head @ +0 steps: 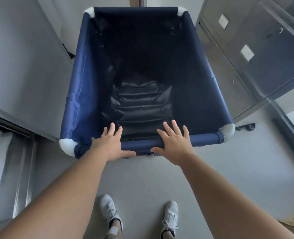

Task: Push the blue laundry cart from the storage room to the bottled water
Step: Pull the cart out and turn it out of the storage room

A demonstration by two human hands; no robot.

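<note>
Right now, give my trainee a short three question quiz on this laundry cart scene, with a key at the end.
1. True or false: the blue laundry cart holds a pile of towels.
2. Where do the left hand and right hand rest? A) on the near top rail B) on the far rail C) on the steel cabinet
3. Fill in: the fingers of both hands are spread ____, not curled round the rail.

Key: 1 false, the cart looks empty, only dark liner shows. 2 A. 3 open.
</note>
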